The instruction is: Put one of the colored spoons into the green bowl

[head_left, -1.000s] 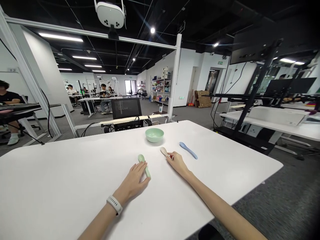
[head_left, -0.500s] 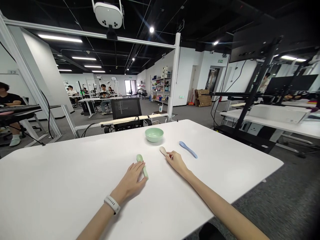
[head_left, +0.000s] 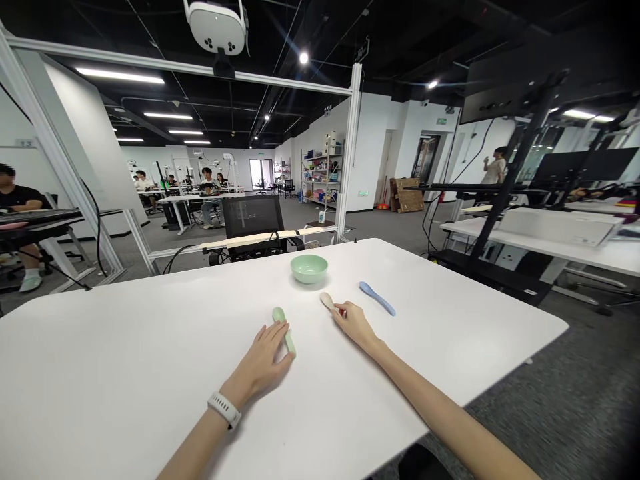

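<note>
My left hand (head_left: 263, 360) lies on the white table (head_left: 150, 347) with its fingers closed round the handle of a green spoon (head_left: 283, 328), whose bowl points away from me. A white watch sits on that wrist. My right hand (head_left: 354, 323) pinches the handle of a beige spoon (head_left: 327, 301) that rests on the table. A blue spoon (head_left: 377, 298) lies free to the right of it. Just beyond the spoons stands a light green bowl (head_left: 309, 269), upright and untouched.
A black chair (head_left: 253, 223) stands behind the table's far edge inside a white metal frame (head_left: 350, 153). A headset (head_left: 216, 27) hangs overhead. A black stand (head_left: 505, 193) and another desk are at the right. People sit at desks at the left and far back.
My left hand has slid the green spoon slightly to the left. The right hand holds its place on the beige spoon. A person has walked into view at the far right.
</note>
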The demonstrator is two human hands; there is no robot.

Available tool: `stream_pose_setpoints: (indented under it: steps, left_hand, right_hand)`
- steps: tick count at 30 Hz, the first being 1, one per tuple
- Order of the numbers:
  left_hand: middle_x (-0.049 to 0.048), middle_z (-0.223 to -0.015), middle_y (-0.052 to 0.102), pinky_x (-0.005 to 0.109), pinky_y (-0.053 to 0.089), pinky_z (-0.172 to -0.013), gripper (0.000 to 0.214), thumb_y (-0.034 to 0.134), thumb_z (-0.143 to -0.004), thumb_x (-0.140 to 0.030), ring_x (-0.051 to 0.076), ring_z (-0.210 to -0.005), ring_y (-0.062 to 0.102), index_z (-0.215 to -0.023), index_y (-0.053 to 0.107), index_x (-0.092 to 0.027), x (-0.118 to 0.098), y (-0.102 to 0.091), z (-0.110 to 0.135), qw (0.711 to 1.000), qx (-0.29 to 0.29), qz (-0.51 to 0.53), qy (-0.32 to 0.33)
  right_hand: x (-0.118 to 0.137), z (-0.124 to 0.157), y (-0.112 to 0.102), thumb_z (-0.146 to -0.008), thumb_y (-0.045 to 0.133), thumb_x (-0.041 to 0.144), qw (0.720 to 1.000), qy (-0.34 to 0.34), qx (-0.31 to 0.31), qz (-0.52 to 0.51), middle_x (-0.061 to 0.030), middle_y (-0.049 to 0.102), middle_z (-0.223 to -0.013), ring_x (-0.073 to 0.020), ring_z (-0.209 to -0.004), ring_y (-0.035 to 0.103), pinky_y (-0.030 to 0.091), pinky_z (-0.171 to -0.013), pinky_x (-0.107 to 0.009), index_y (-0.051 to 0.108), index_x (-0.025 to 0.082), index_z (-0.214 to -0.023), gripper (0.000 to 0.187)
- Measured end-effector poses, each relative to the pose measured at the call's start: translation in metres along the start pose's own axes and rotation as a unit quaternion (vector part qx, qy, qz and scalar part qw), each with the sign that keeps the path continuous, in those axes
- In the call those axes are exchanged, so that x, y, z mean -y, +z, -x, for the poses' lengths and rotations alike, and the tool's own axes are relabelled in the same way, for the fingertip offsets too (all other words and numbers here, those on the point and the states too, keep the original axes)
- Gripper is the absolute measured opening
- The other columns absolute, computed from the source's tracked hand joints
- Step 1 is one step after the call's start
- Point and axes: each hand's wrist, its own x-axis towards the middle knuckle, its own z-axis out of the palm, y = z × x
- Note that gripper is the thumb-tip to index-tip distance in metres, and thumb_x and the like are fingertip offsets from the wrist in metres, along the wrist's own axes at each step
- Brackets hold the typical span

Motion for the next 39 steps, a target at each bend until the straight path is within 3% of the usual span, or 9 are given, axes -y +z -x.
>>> stream_pose_setpoints:
  steps: [6, 20, 32, 39]
  left_hand:
    - [0.0108, -0.164, 0.055, 0.058, 0.036, -0.132, 0.067, 0.058, -0.096, -0.057, 0.03, -0.155, 0.048, -0.155, 0.052, -0.026, -0.0013, -0.0024, 0.0, 1.0, 0.001, -0.001, -0.016]
    - [0.009, -0.155, 0.065, 0.054, 0.049, -0.124, 0.058, 0.061, -0.093, -0.046, 0.031, -0.144, 0.06, -0.148, 0.06, -0.028, 0.0041, -0.0007, -0.0002, 0.999, -0.042, 0.003, 0.004]
    - [0.0124, -0.159, 0.061, 0.057, 0.044, -0.128, 0.062, 0.058, -0.093, -0.046, 0.032, -0.15, 0.054, -0.15, 0.057, -0.021, 0.0014, -0.0019, -0.0018, 1.0, -0.014, 0.012, -0.02]
    - [0.0141, -0.156, 0.063, 0.056, 0.047, -0.125, 0.062, 0.06, -0.092, -0.043, 0.032, -0.146, 0.056, -0.149, 0.058, -0.019, 0.0048, 0.0034, -0.0001, 0.999, -0.039, 0.007, -0.008]
  right_hand:
    - [-0.0029, -0.0003, 0.0026, -0.098, 0.05, 0.046, 1.0, -0.01, 0.005, 0.005, -0.0066, 0.068, -0.081, -0.0212, -0.074, 0.061, 0.045, -0.074, -0.031, 0.075, 0.02, -0.078, 0.041]
    - [-0.0017, -0.0005, 0.0015, -0.097, 0.053, 0.048, 1.0, -0.004, -0.003, 0.004, -0.0068, 0.07, -0.081, -0.022, -0.075, 0.063, 0.046, -0.074, -0.031, 0.076, 0.02, -0.077, 0.041]
    - [-0.0001, 0.0003, 0.0001, -0.098, 0.051, 0.048, 1.0, -0.001, 0.002, 0.013, -0.0079, 0.071, -0.083, -0.0217, -0.074, 0.062, 0.046, -0.075, -0.032, 0.075, 0.02, -0.076, 0.043]
    - [-0.0024, -0.0003, 0.0008, -0.098, 0.052, 0.048, 1.0, 0.009, 0.002, 0.02, -0.0074, 0.069, -0.084, -0.0215, -0.076, 0.063, 0.046, -0.079, -0.032, 0.071, 0.02, -0.074, 0.042]
